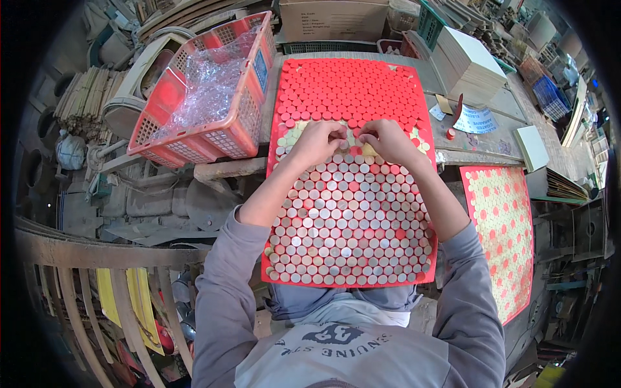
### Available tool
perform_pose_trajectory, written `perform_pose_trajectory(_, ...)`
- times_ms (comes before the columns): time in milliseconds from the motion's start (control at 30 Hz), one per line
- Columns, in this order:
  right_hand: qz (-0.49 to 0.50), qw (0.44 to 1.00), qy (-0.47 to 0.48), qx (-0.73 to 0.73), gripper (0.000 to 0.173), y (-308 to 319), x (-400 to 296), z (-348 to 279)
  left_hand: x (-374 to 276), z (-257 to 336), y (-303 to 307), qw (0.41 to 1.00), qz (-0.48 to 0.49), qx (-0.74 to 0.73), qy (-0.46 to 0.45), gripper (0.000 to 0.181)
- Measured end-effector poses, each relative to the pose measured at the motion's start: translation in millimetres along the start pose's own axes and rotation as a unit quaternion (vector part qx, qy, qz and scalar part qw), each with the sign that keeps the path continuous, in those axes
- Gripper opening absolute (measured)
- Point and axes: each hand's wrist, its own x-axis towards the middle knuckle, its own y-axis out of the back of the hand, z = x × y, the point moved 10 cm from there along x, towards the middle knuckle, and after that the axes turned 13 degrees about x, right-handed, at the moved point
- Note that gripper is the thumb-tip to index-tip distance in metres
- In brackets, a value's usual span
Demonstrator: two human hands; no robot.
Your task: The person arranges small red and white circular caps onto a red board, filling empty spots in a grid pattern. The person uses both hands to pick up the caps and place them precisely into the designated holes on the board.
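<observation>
A red board [347, 285] lies before me, reaching from the bench over my lap. Small round discs [339, 213] with pale, silvery tops cover its near part in close rows. Discs with red tops [349, 87] fill the far part. Between the two areas runs a band of yellowish-green spots [291, 138]. My left hand [322, 140] is at this band, thumb and fingertips drawn together close to the discs. My right hand [385, 140] faces it in a similar pinch, near a yellowish piece [369, 149]. Whether either hand grips a disc is hidden by the fingers.
A red plastic crate [242, 131] of clear plastic stands at left. On the bench at right are a stack of pale boards [468, 68], printed paper [475, 120] and a small red cylinder [450, 134]. A dotted red-edged board [502, 237] leans lower right; a wooden chair back [111, 254] is lower left.
</observation>
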Motion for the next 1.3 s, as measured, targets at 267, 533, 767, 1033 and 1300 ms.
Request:
perform_pose_trajectory(267, 0.022, 0.999, -0.035, -0.007, 0.021, 7.3, -5.3, 5.5, 10.7, 3.5, -7.5, 0.995, -0.049, 0.074, -0.052, 0.014)
perform_pose_trajectory(533, 0.005, 0.999, -0.039, -0.035, 0.015, -23.8, 3.6, 9.1, 2.0, -15.4, 3.6, 1.000, -0.003, 0.003, -0.001, 0.020)
perform_pose_trajectory(767, 0.071, 0.995, -0.050, 0.053, 0.022, -7.0, 2.7, 8.8, -0.2, -13.6, -0.7, 0.998, -0.041, 0.028, -0.031, 0.022)
perform_pose_trajectory(1033, -0.034, 0.979, 0.147, -0.136, 0.029, -12.7, 23.3, -2.1, 1.5, -14.9, -3.1, 0.999, -0.043, -0.022, -0.007, 0.022)
perform_pose_trajectory(1300, -0.027, 0.999, 0.017, 0.026, 0.021, 1.4, 2.5, 9.9, -1.4, -7.4, -5.2, 0.997, -0.048, 0.015, -0.051, 0.018)
